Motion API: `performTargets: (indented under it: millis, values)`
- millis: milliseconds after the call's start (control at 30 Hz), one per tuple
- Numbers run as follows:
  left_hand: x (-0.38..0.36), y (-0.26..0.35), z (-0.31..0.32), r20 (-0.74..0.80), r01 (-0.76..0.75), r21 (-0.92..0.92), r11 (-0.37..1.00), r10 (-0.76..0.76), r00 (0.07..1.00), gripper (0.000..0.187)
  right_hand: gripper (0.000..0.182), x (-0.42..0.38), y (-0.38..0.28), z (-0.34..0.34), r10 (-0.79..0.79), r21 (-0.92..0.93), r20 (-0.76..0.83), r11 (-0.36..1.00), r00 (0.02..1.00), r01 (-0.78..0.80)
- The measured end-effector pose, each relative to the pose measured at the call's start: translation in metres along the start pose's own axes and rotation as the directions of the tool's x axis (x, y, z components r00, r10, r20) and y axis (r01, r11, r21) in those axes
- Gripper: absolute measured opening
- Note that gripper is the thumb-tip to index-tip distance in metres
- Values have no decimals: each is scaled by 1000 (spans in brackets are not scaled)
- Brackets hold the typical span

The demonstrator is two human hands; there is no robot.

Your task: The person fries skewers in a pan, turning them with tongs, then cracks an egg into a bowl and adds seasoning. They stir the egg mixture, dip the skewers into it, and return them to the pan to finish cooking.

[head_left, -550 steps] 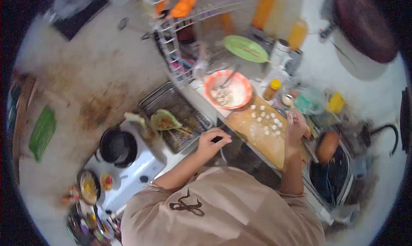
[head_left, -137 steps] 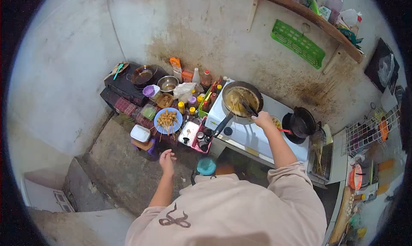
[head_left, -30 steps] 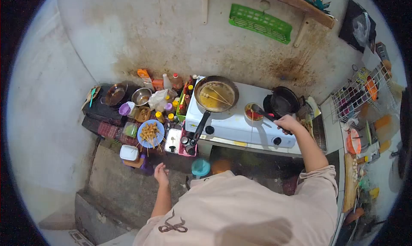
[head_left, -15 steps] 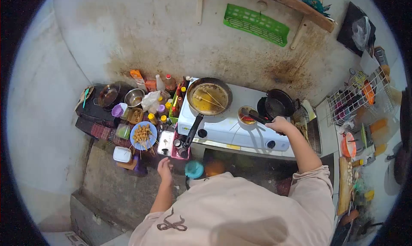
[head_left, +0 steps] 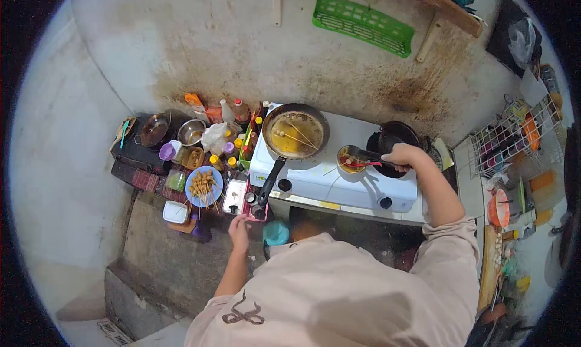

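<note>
My right hand (head_left: 404, 157) is wrapped around the handle of a black utensil (head_left: 363, 156), perhaps a spatula or ladle. Its head is over a small bowl (head_left: 348, 168) of reddish-brown food on the stove, where a red strip, perhaps a spoon handle, also shows. Loosely curled and apparently holding nothing, my left hand (head_left: 239, 233) is beside the front edge of a pink tray (head_left: 259, 215). To the stove's left side, a frying pan (head_left: 315, 114) holds yellowish oil with a few skewers in it.
Left of the stove (head_left: 327, 186), a blue plate (head_left: 192, 189) carries several skewers. Bottles, a metal bowl (head_left: 192, 132) and a white container (head_left: 175, 212) crowd around it. A black wok (head_left: 399, 132) rests on the right burner. Farther right stands a wire rack (head_left: 493, 144).
My right hand has moved up slightly, tilting the black utensil over the bowl. The left hand has risen a little toward the pink tray. The whole view has shifted slightly.
</note>
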State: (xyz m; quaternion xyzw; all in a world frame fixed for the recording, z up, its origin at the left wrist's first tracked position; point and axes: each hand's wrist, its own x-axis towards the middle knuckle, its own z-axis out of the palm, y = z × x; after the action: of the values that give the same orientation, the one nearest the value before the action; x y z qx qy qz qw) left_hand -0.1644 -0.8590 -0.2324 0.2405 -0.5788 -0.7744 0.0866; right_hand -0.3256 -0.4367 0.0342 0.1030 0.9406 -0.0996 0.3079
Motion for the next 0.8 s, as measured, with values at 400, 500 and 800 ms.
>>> performTargets:
  millis: [400,500,800]
  values:
    - [-24,-32,47,-91,-30,-39,999,26,996,13,46,8,14,-56,-271,108,-53,955,961,276]
    - [-41,-36,50,-166,-23,-92,995,7,986,14,44,26,1,-42,-382,80,-143,915,913,395]
    - [-101,7,53,-385,-122,-69,990,86,919,15,31,66,-111,54,-682,-379,-259,723,684,577]
